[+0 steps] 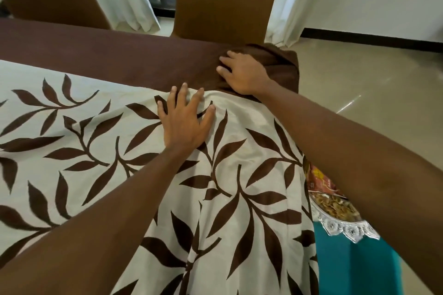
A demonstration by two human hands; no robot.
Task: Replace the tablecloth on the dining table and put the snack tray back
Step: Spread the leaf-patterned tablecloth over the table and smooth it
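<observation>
Tablecloth (96, 127): the cream, brown-leafed cloth already covered the dining table, which was itself hidden beneath it. Judged from this, the step in hand was spreading and squaring the new cloth, with the task a little past halfway.
Brown border (107, 55): it ran flat along the far edge but was bunched into folds at the far right corner. The next move likely called for pulling that corner out and letting it hang evenly.
Chair (223, 0): it stood at the far side, right behind the bunched corner, close enough that the cloth could catch on it.
Teal seat (347, 266): it stood near right, beside the hanging cloth, and bore the tray.
Snack tray (345, 227): lace-rimmed and holding snacks, it sat off the table, partly hidden under the right forearm, well apart from both hands and not yet returned.
Left hand (185, 122): released, fingers spread flat, it pressed the cream cloth just near of the border.
Right hand (244, 74): it lay palm down on the bunched corner, just far and right of the left hand, fingers bent over the folds. Whether it pinched a fold could not be told.
</observation>
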